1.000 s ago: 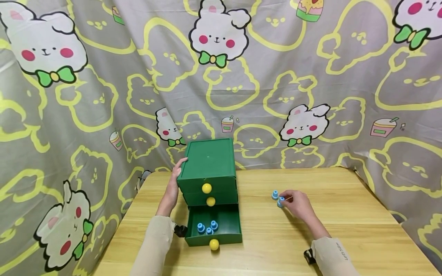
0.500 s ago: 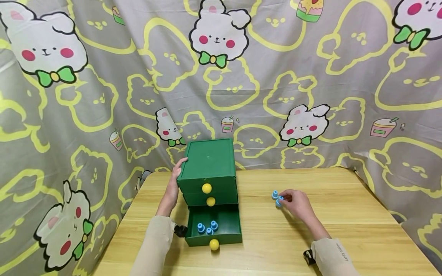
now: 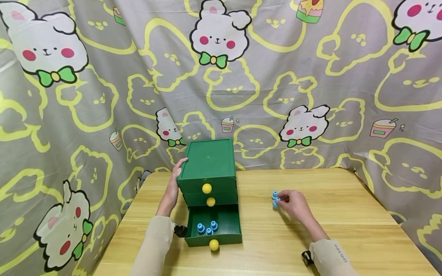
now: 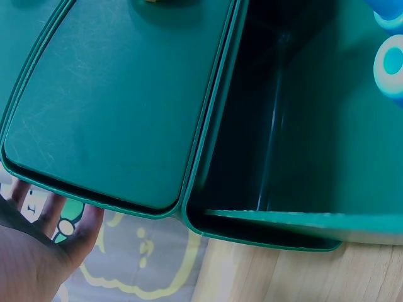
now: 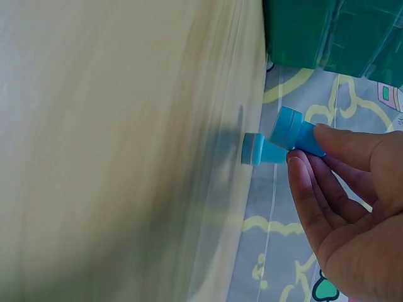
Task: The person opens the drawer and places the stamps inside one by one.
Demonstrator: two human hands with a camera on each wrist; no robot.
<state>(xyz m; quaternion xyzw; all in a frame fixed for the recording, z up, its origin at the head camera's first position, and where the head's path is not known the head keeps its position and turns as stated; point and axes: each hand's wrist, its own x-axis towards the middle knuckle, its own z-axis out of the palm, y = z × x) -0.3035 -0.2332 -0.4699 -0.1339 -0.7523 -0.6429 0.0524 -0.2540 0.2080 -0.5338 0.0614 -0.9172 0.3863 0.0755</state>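
Note:
With thumb and fingertips, my right hand (image 3: 295,203) pinches a small blue plastic piece (image 5: 288,128) with a wide base and narrower neck, tilted in the right wrist view. A second blue piece (image 5: 253,149) of the same shape stands on the table just beyond it. My left hand (image 3: 170,193) rests against the left side of a green drawer cabinet (image 3: 208,159); its extended fingers (image 4: 85,234) touch the cabinet's edge. The bottom drawer (image 3: 229,220) is pulled out, and several blue pieces (image 3: 201,229) sit near its front.
Two upper drawers with yellow knobs (image 3: 206,188) are pushed in. Another yellow knob (image 3: 214,245) sticks out from the bottom drawer's front. The wooden table (image 3: 262,245) ends at a patterned curtain (image 3: 255,107) behind and at the sides.
My right hand has shifted slightly left with the pinched blue piece, bringing it in front of the standing one. The left hand, cabinet and drawer have not moved.

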